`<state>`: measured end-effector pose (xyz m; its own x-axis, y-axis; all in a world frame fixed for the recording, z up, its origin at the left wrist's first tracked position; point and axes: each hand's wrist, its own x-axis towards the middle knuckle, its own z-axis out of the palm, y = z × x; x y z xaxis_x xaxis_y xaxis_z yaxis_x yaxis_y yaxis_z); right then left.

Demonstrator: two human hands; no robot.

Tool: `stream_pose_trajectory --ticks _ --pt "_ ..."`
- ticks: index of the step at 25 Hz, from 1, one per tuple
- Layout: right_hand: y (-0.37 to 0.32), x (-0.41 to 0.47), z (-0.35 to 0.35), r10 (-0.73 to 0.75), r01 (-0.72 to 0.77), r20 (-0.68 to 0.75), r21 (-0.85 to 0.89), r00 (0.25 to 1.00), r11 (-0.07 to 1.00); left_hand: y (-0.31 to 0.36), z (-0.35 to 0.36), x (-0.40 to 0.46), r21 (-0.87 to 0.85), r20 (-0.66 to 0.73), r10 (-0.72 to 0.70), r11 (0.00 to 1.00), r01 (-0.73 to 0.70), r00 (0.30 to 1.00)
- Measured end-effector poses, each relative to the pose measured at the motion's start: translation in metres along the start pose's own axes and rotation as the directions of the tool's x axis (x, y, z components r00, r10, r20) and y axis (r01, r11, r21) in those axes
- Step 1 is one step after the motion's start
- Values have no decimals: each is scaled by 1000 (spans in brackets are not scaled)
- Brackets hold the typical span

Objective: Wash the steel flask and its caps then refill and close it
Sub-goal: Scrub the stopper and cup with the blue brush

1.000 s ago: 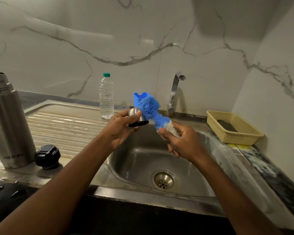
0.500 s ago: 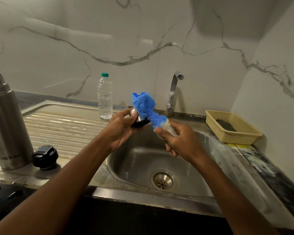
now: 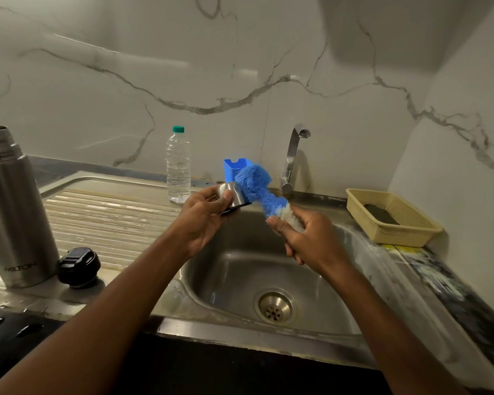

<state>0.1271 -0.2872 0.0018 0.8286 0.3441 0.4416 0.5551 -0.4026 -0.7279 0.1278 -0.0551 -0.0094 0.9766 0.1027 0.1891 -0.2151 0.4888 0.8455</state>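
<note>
- Two hands are working over the sink basin (image 3: 240, 269) in the head view, both raised above it and near each other.
- The left hand (image 3: 203, 220) is gripping the steel outer cap (image 3: 234, 196), with the thumb and fingers curled round its sides; the cap is tilting, its dark rim pointing down and to the right.
- The right hand (image 3: 308, 243) is wrapping all its fingers round the handle of the blue bottle brush (image 3: 257, 186), the thumb lying along the white bristles near the grip.
- The brush's blue bristles are pressing against the cap's side, so brush and cap are touching above the basin.
- The steel flask (image 3: 15, 212) is standing upright and open-mouthed on the draining board (image 3: 111, 212), well to the left of the hands.
- The black inner cap (image 3: 79, 267) is sitting just beside the flask's base, on its right.
- A clear plastic water bottle (image 3: 178, 166) with a green lid is standing upright at the back of the draining board, near the wall.
- A blue holder (image 3: 231, 169) is showing partly behind the brush head.
- The tap (image 3: 293, 158) is rising behind the basin, its spout turned to the right.
- A yellow basket (image 3: 394, 215) is resting on the counter to the right of the basin, holding a dark pad.
- The drain (image 3: 275, 307) is lying at the bottom of the basin, below the right hand.
</note>
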Motion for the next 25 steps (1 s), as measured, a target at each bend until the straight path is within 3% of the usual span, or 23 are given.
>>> stream_pose_trajectory --ticks 4,8,13,18,25 --pt "-5 -2 -2 -34 29 94 52 995 998 -1 -2 2 -23 17 -9 1000 10 1000" --pt "-1 0 -2 4 -4 12 -16 1000 1000 -1 2 0 -14 9 -6 1000 6 1000" --pt "-3 -1 -4 -21 7 124 112 992 994 1 1 0 -3 19 -12 1000 12 1000" --pt "2 0 -2 36 -36 -13 3 999 999 2 2 -1 -24 -3 -20 1000 20 1000" --pt "-4 -1 -1 2 -16 107 128 994 992 3 2 0 -84 -6 -38 996 38 999"
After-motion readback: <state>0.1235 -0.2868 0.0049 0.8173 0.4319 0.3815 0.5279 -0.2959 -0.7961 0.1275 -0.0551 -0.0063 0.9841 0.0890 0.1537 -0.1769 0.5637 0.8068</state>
